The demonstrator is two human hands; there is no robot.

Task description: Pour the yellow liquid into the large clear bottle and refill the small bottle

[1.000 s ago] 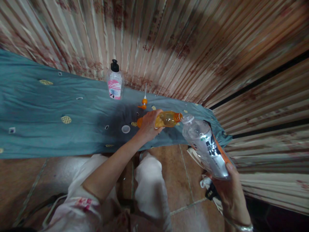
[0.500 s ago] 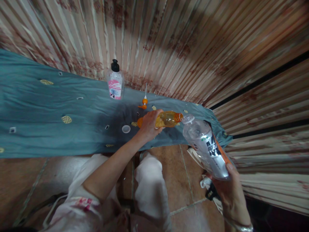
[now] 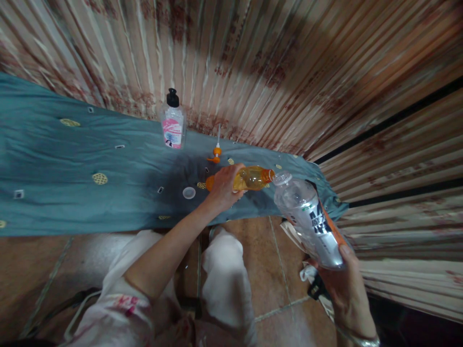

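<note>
Wrapped round an orange see-through bottle (image 3: 255, 178), my left hand (image 3: 226, 189) keeps it lying nearly level, neck to the right. The lower end of a large clear plastic bottle (image 3: 302, 205) with a silver and orange label is gripped by my right hand (image 3: 345, 279). Its open mouth points up and left, right at the orange bottle's mouth; whether the two rims touch I cannot tell. An orange pump head (image 3: 216, 153) with a thin tube lies behind my left hand. Left of that hand is a small round white cap (image 3: 188, 193).
A clear bottle with a pink label and black top (image 3: 172, 126) stands at the back of the teal cloth (image 3: 133, 144). Pleated curtains (image 3: 202, 58) hang close behind and to the right. Below lies a tiled floor (image 3: 267, 270), with a strap and dark item (image 3: 316, 286) at right.
</note>
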